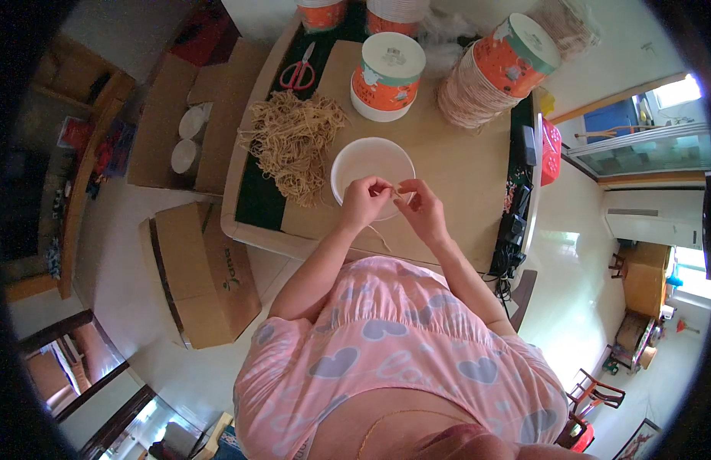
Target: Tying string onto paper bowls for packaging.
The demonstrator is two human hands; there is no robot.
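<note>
Both hands pinch one thin tan string: left hand (363, 201), right hand (423, 208), string (396, 189) taut between fingertips over the white bowl (372, 169). Risk: string slips or snaps if overpulled; loose tail could snag the string pile (292, 142) beside the bowl.

red-handled scissors (297, 73) sit top middle, cardboard boxes (204, 270) on the floor at left, pink basket (551, 151) right.
</note>
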